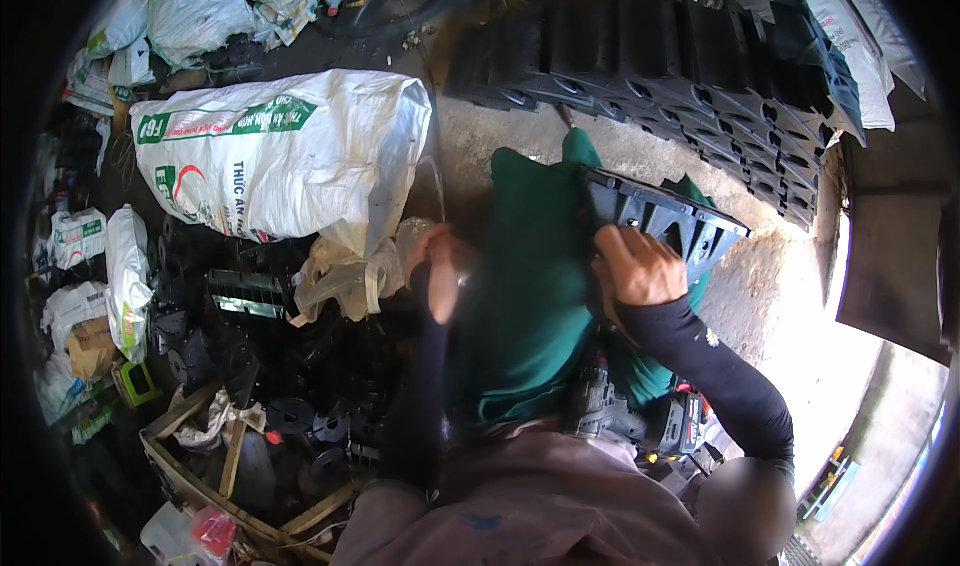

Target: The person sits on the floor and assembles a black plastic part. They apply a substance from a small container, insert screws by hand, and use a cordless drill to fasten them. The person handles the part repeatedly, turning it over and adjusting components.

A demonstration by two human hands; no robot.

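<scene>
My right hand is closed over the near edge of a black ribbed plastic housing, which rests across my green-trousered lap. My left hand is off to the left, beside a crumpled clear plastic bag. Motion smears its fingers, so what they hold, if anything, does not show. Below my right forearm lies a cordless drill, close against my body.
Stacked black plastic housings form a long row at the far right. A large white woven sack lies at the left. Dark loose parts surround a wooden frame at lower left. Daylight falls on the concrete floor at right.
</scene>
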